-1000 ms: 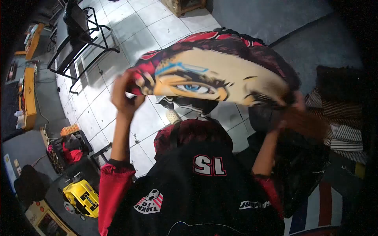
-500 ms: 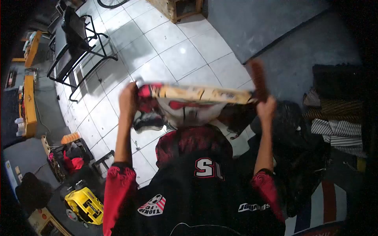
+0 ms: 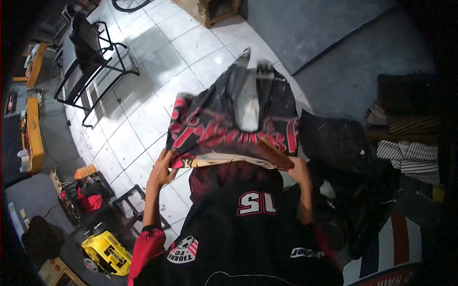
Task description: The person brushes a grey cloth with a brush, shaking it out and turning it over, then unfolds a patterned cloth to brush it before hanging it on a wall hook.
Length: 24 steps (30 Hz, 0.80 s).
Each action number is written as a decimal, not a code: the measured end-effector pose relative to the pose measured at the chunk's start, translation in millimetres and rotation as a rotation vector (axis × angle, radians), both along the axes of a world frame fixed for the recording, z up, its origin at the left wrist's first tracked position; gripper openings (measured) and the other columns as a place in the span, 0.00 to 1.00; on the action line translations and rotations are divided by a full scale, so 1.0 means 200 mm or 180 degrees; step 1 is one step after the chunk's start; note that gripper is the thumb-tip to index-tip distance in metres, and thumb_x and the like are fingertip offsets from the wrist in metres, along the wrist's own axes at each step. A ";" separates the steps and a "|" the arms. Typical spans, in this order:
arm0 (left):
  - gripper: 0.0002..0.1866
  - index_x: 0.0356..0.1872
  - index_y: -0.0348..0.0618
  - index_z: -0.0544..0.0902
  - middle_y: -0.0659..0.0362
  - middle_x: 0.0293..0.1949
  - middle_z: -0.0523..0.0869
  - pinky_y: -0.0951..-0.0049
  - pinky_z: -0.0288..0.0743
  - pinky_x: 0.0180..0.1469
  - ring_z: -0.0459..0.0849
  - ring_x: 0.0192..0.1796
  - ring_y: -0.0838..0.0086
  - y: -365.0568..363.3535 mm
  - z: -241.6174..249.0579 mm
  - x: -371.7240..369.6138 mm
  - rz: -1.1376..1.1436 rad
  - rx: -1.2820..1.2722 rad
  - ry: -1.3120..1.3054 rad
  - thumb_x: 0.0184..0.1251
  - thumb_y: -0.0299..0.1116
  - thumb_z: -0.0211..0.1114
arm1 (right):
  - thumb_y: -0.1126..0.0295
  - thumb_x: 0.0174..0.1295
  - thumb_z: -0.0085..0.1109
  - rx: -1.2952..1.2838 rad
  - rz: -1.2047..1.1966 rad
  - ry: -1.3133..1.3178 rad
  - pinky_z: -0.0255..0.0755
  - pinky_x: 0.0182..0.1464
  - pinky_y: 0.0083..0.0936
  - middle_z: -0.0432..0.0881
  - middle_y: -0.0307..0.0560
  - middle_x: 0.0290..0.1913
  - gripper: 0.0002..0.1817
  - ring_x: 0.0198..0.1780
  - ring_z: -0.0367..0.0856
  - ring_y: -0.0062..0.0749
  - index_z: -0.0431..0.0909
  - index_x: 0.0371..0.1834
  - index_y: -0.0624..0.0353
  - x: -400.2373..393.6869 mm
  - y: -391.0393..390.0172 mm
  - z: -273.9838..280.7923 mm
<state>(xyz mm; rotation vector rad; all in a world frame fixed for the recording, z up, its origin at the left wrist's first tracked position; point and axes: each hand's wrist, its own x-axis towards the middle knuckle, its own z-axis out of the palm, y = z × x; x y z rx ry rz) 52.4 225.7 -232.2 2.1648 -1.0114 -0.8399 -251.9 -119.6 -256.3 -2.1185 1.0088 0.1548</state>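
Note:
A dark cloth with red lettering (image 3: 210,131) is spread in the air in front of my torso, its far part blurred by motion. Its near edge shows a cream patterned band (image 3: 229,160). At the left end of that edge, my left hand (image 3: 163,168) grips the cloth with fingers closed. My right hand (image 3: 299,170) holds the other end together with a brown brush (image 3: 275,153), whose bristles show and which lies across the cloth. Below the cloth is my black shirt with white numbers (image 3: 256,203).
A black metal chair (image 3: 86,66) stands at the upper left on white tiles. At the lower left are a yellow device (image 3: 107,250) and a dark box of items (image 3: 88,195). Folded striped cloths (image 3: 410,157) are stacked at the right, near a black bag (image 3: 334,140).
Both hands have come down toward my torso. The cloth has swung outward and opened, so its dark side with red lettering now shows. The brush has tilted from upright to lying across it.

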 end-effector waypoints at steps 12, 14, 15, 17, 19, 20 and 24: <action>0.14 0.34 0.39 0.79 0.54 0.32 0.78 0.73 0.73 0.37 0.79 0.37 0.65 -0.11 0.26 -0.02 0.1157 -0.0737 -0.1109 0.43 0.14 0.57 | 0.79 0.48 0.53 -0.0940 -0.2091 -0.1456 0.66 0.38 0.25 0.76 0.46 0.31 0.06 0.33 0.73 0.26 0.73 0.30 0.69 0.18 -0.08 0.29; 0.15 0.34 0.39 0.80 0.55 0.32 0.78 0.74 0.73 0.38 0.79 0.38 0.67 -0.12 0.32 -0.03 0.1351 -0.0790 -0.1674 0.43 0.14 0.57 | 0.81 0.47 0.53 -0.1090 -0.2223 -0.1441 0.66 0.40 0.25 0.76 0.45 0.32 0.07 0.35 0.73 0.28 0.72 0.31 0.71 0.20 -0.07 0.29; 0.14 0.34 0.39 0.80 0.55 0.31 0.78 0.74 0.73 0.38 0.79 0.38 0.67 -0.12 0.32 -0.02 0.1432 -0.0857 -0.1845 0.43 0.14 0.58 | 0.81 0.46 0.54 -0.1235 -0.2238 -0.1427 0.66 0.40 0.25 0.76 0.45 0.32 0.08 0.35 0.74 0.28 0.72 0.31 0.72 0.19 -0.06 0.25; 0.09 0.28 0.38 0.80 0.56 0.28 0.78 0.74 0.74 0.39 0.79 0.38 0.69 -0.11 0.32 -0.02 0.1715 -0.0889 -0.2150 0.43 0.14 0.61 | 0.81 0.44 0.55 -0.1451 -0.2040 -0.1553 0.66 0.40 0.25 0.76 0.46 0.32 0.09 0.35 0.74 0.30 0.72 0.31 0.72 0.18 -0.06 0.24; 0.08 0.23 0.37 0.79 0.56 0.27 0.79 0.75 0.74 0.38 0.80 0.37 0.69 -0.09 0.31 -0.02 0.1948 -0.1022 -0.2111 0.42 0.13 0.61 | 0.81 0.43 0.56 -0.1600 -0.1615 -0.1839 0.66 0.40 0.26 0.76 0.47 0.32 0.10 0.35 0.74 0.31 0.72 0.31 0.72 0.18 -0.04 0.26; 0.07 0.21 0.37 0.78 0.55 0.26 0.79 0.75 0.74 0.37 0.80 0.36 0.69 -0.08 0.30 -0.02 0.2062 -0.1088 -0.2085 0.41 0.13 0.61 | 0.81 0.40 0.57 -0.1332 -0.1585 -0.1685 0.65 0.43 0.29 0.74 0.50 0.35 0.16 0.39 0.73 0.35 0.69 0.35 0.72 0.17 -0.05 0.25; 0.08 0.18 0.36 0.75 0.56 0.23 0.76 0.78 0.71 0.30 0.77 0.28 0.72 -0.05 0.28 -0.03 0.1913 -0.0781 -0.2524 0.37 0.13 0.62 | 0.81 0.36 0.60 -0.1191 -0.1707 -0.1121 0.65 0.47 0.34 0.74 0.56 0.39 0.23 0.42 0.73 0.40 0.68 0.40 0.72 0.09 -0.05 0.20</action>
